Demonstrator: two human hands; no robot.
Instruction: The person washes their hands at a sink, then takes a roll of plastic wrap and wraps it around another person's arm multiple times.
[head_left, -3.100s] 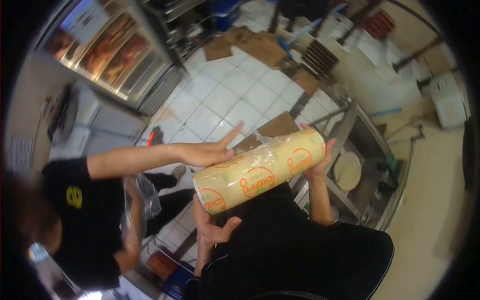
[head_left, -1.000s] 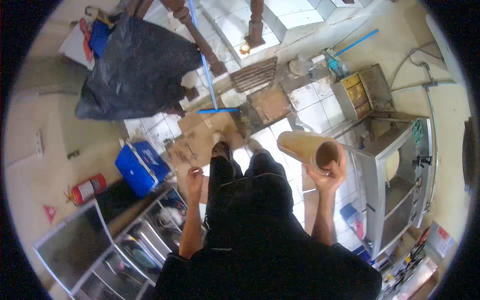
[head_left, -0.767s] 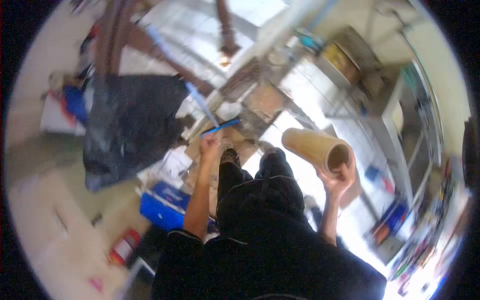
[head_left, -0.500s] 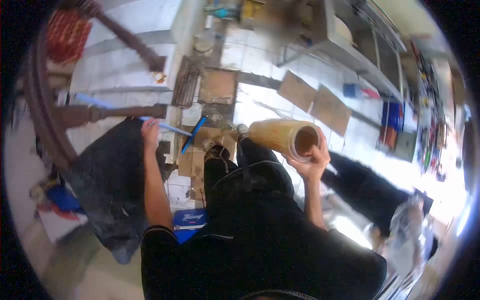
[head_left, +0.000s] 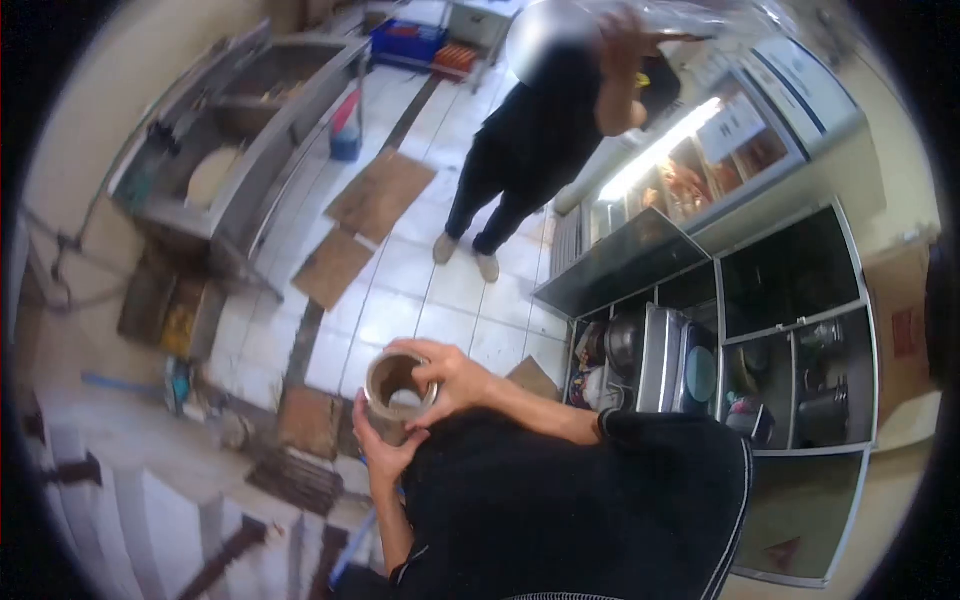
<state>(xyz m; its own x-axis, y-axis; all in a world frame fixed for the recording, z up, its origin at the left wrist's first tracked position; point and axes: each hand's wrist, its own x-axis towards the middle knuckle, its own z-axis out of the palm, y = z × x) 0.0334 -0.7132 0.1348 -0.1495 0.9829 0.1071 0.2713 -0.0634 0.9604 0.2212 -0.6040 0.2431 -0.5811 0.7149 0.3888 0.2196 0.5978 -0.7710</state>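
Just below and left of frame centre, hollow roll (head_left: pixel 374 388), held end-on to the camera, open core facing up. Right hand (head_left: pixel 455 378) clamped on the rim, a digit hooked into the core, the others outside. Left hand (head_left: pixel 385 452) cups the lower side, thumb and fingers spread with the roll between them. Wall looks thick and rigid; probably stiff, middling weight, not fragile. Outer surface mostly hidden, could be slick. Best hold: one hand at the rim or core, the other under the barrel, as rim-only would let the far end sag. Black shirt (head_left: pixel 560 490) close behind the hands.

Beyond, tiled floor (head_left: pixel 395 300) with two flat brown cardboard pieces (head_left: pixel 385 190), left of centre. Right side: low cabinet (head_left: pixel 800 510) with metal trays (head_left: pixel 660 350) and bowls on its shelves. Left side: metal sink (head_left: pixel 290 135), round pale item (head_left: pixel 212 180) inside.

Farther, upper centre: another person (head_left: pixel 540 130) in dark clothes, hands raised near clear plastic (head_left: pixel 680 18); exact grip cannot be told, blurred. Upper right: lit display case (head_left: pixel 735 130), contents reddish. Top, left of centre: blue crate (head_left: pixel 410 42).
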